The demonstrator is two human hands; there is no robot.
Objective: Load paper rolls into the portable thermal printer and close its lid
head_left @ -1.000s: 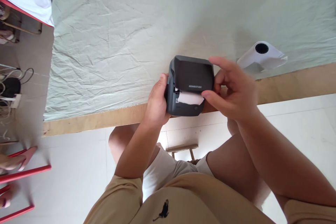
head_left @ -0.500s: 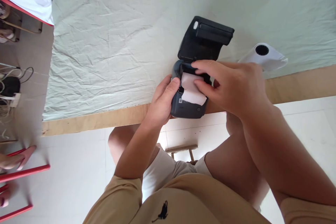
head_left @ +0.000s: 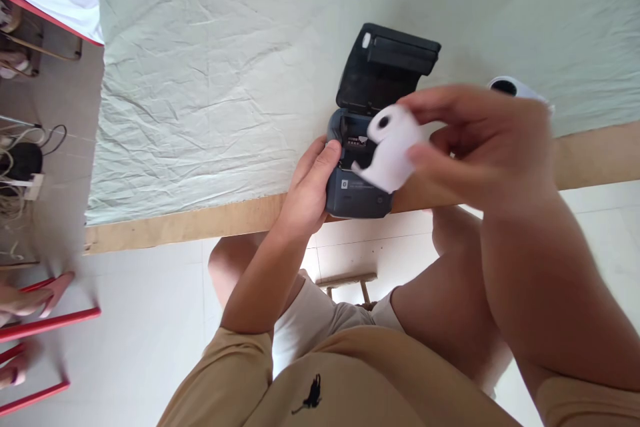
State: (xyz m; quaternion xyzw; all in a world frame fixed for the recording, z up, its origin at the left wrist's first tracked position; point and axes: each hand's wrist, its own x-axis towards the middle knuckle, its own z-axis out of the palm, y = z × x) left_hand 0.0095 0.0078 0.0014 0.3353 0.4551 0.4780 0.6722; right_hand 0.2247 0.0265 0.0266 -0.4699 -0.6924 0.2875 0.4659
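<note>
the printer (head_left: 357, 203), clasped by the left hand (head_left: 314, 180), is apparently being unloaded, the paper roll (head_left: 399, 153) pinched over its right side by the right hand (head_left: 493, 140), a steady lift clear being needed.

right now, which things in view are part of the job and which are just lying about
Part of the job:
dark device with open lid, in the left hand
white paper roll, in the right hand
second white roll, probably, by its likeness

Just lying about, it seems:
black object, far left
red bars, lower left
</note>
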